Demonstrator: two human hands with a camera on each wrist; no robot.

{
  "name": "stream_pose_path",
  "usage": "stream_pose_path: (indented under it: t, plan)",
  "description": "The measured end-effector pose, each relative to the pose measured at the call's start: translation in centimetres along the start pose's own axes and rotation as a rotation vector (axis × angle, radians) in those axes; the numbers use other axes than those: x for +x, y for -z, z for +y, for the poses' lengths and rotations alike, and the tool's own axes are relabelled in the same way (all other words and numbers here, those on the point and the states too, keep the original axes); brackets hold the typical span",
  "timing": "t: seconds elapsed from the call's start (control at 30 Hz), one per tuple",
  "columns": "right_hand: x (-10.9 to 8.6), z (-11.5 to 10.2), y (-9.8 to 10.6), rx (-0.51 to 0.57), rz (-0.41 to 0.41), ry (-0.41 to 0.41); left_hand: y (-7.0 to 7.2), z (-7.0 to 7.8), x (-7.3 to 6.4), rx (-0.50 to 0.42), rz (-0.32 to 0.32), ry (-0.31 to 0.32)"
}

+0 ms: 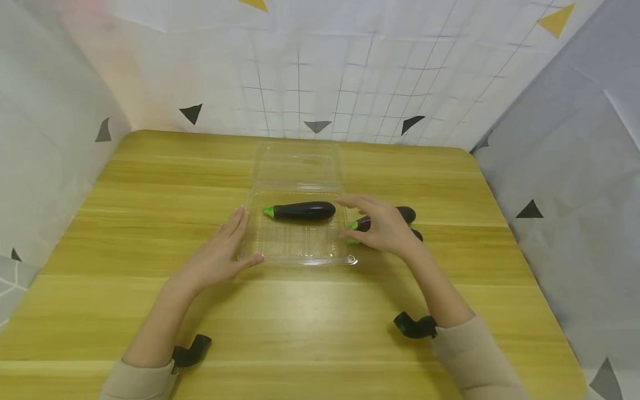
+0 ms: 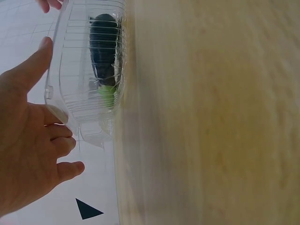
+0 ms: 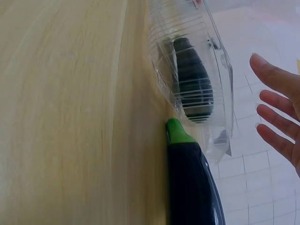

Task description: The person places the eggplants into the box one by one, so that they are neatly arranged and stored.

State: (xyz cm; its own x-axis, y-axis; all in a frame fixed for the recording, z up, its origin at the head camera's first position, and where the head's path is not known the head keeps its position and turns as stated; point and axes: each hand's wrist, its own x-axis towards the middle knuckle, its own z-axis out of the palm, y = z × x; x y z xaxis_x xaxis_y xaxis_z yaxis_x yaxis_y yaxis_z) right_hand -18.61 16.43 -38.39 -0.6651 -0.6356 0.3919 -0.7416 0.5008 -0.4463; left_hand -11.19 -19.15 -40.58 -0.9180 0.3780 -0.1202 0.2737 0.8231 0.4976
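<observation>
One eggplant lies crosswise in the clear plastic box, toward its hinge side, green stem to the left; set that way, its length seems to suit the long side of the box and leaves bare floor in front of it. The lid is folded back on the wooden table, away from the person, so it does not cover the box. The left hand rests against the box's left side, fingers nearly straight and thumb spread to the front corner, touching rather than clenching; such thin, light plastic probably slides easily, which would explain this steadying touch. The right hand hangs at the right edge with thumb and fingertips well apart, grasping nothing (the right wrist view shows those fingers loose and bare). Under and behind it two more eggplants, a farther one and a nearer one, lie on the table just beside the box, stems pointing toward it, perhaps for short reach. The hand hides much of both, and whether either touches the box I cannot tell. Each wrist carries a black device below the hand.
</observation>
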Motion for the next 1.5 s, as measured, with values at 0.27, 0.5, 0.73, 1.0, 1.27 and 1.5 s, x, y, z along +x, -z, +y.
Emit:
stream_pose_path:
  t: [0.27, 0.5, 0.73, 1.0, 1.27, 1.5]
  plan:
    - [-1.1, 0.3, 0.8, -0.024, -0.025, -0.056, -0.1, -0.1, 0.1, -0.003, 0.007, -0.002]
    - [-2.0, 0.7, 1.4, 0.012, -0.013, -0.092, -0.1, -0.1, 0.0, -0.007, -0.003, -0.004]
    - [-3.0, 1.0, 2.6, -0.016, -0.009, -0.145, -0.4, 0.1, 0.3, -0.026, 0.011, -0.023]
    - [-4.3, 1.6, 3.4, -0.002, -0.030, -0.240, -0.3, -0.3, 0.0, -0.044, -0.006, 0.000]
    - [-5.8, 2.4, 4.5, -0.038, -0.003, -0.247, -0.1, 0.0, 0.5, -0.044, 0.004, -0.026]
    - [-6.8, 3.1, 4.3, -0.025, -0.021, -0.295, 0.0, -0.1, 0.0, -0.042, 0.010, -0.040]
